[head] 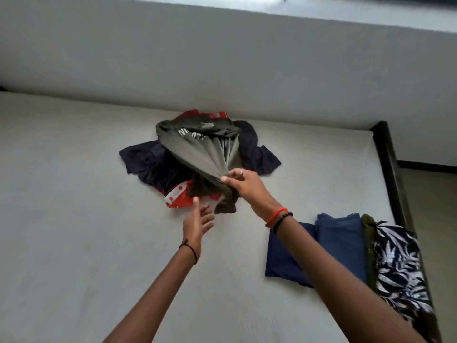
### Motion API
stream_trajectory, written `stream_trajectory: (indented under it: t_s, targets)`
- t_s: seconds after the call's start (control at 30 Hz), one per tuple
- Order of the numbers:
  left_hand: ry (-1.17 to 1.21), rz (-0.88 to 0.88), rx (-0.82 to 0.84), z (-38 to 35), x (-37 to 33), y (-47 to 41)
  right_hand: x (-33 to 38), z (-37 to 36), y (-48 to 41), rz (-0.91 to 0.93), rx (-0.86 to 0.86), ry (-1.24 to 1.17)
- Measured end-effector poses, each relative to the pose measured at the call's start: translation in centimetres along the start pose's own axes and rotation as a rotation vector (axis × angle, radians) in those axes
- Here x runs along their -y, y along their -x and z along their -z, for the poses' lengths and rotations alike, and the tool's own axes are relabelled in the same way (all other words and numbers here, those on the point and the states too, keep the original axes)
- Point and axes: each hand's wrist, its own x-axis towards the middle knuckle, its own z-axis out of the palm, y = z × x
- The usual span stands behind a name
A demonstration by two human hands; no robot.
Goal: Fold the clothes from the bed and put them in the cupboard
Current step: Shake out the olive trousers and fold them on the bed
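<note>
right hand (243, 185) – olive shirt (205, 154) pinched

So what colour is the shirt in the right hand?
The shirt is olive green with white lettering; head view.

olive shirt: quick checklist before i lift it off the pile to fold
1. Right hand grips the olive shirt by a bunched edge: ok.
2. Left hand open, holding nothing, ready for a second corner: ok.
3. Shirt free of the pile: not ok, its far end rests on the navy garment.
4. Bare bed in front for folding: ok.
5. Folded stack apart at right: ok.
6. Shirt right side out: cannot tell.
</note>
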Motion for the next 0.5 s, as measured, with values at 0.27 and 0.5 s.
stream_trajectory:
  t_s: [0.27,0.5]
  targets:
    - [0.407,0.27,0.381,-2.6,-6.1,1.5,6.7,3.4,14.8,0.053,0.346,0.061]
    - [0.127,0.231,0.432,-6.2,-9.8,9.2,7.9,6.9,20.8,-0.136,0.491,0.241]
